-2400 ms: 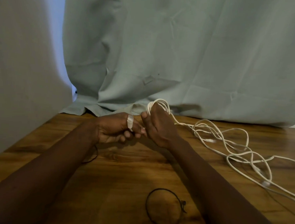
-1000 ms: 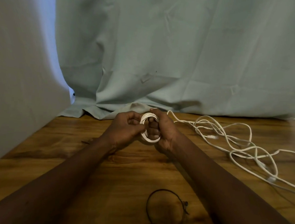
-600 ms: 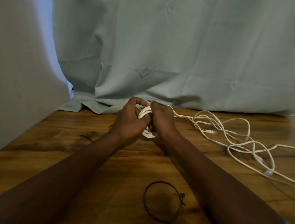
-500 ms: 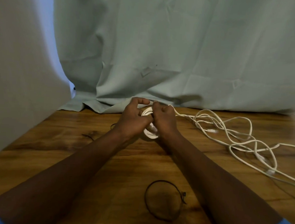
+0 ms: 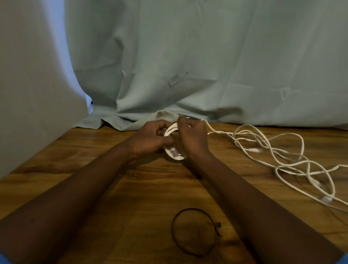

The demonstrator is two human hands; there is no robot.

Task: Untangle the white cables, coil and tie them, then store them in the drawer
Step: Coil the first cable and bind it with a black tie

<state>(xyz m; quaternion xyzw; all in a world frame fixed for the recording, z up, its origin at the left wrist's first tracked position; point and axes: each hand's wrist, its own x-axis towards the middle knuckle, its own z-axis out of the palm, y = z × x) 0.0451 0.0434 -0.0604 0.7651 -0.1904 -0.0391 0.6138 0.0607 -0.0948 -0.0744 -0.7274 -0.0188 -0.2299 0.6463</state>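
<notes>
Both forearms stretched forward, left grip (image 5: pixel 151 138) and right grip (image 5: pixel 192 138) close together, curled round a cable coil (image 5: pixel 176 155)

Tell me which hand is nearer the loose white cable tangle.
Right. The right hand sits just left of the loose tangle; the left hand lies farther left, beyond the right hand, both gripping the coil.

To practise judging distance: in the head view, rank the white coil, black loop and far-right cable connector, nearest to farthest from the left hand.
1. white coil, held in the left hand.
2. black loop, lying nearer the person.
3. cable connector, far right.
</notes>
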